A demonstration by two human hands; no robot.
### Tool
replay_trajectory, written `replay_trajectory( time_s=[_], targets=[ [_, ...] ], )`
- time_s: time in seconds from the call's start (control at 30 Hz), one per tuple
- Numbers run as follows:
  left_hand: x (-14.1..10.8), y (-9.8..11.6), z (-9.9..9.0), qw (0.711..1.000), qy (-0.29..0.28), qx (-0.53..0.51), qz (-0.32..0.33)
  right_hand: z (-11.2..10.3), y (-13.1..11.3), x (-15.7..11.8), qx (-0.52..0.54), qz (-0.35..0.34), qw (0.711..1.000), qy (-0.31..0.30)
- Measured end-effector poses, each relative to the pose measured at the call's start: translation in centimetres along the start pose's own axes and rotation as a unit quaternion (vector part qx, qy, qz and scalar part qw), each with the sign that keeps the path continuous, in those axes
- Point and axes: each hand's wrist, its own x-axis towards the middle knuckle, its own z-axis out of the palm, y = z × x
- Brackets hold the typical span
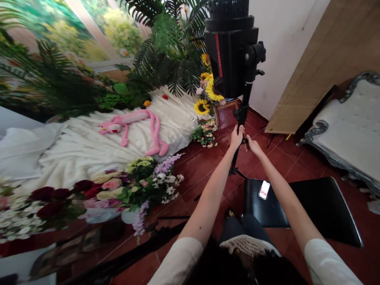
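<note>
A black studio light (230, 59) with a red stripe sits on top of an upright light stand (246, 98). My left hand (236, 137) is wrapped around the stand's pole, well below the lamp. Just to the right, the fingers of my right hand (254, 145) are closed at a small dark knob (245, 140) on the pole; the knob is partly hidden by the fingers. Below my hands the stand's legs spread over the red tiled floor (204, 166).
A black padded seat (258, 211) with a lit phone (264, 190) on it stands close by. To the right is a white tufted sofa (353, 114). On the left, a pink plush toy (133, 118) lies on a white furry blanket (77, 154), with artificial flowers (113, 184) in front.
</note>
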Motion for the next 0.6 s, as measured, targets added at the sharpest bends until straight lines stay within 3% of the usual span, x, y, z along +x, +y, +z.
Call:
replay_trajectory(
  time_s=[0.1,0.3,0.6],
  targets=[
    [0.0,0.1,0.1,1.0,-0.002,-0.005,-0.001,0.2,0.1,0.0,0.008,-0.007,1.0,-0.003],
    [-0.1,0.2,0.3,0.999,0.025,0.008,0.023,0.8,0.7,0.3,-0.058,-0.046,0.994,0.083],
    [-0.3,0.3,0.4,0.999,0.04,0.01,0.035,0.5,1.5,1.1,0.005,-0.065,0.998,0.011]
  ],
)
